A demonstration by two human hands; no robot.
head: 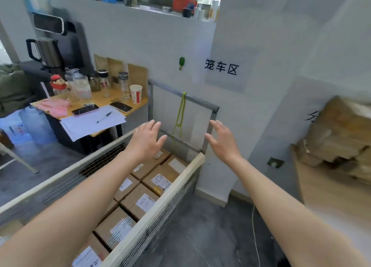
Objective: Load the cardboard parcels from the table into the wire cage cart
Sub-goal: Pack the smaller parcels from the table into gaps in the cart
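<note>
The wire cage cart (174, 188) stands below me against the white wall, its mesh sides topped by pale rails. Several brown cardboard parcels (158, 181) with white labels lie packed flat inside it. My left hand (147, 139) hovers over the cart's far end, fingers straight and spread, holding nothing. My right hand (222, 139) is raised just past the cart's right rail near the grey end frame (200, 102), also spread and empty. More cardboard parcels (339, 138) are piled on a wooden table (321, 188) at the right, blurred.
A side table (100, 100) at the left carries jars, a paper cup, two phones, papers and a pen. A yellow-green cord (180, 114) hangs from the cart's end frame. Dark floor shows to the cart's right, crossed by a white cable (256, 236).
</note>
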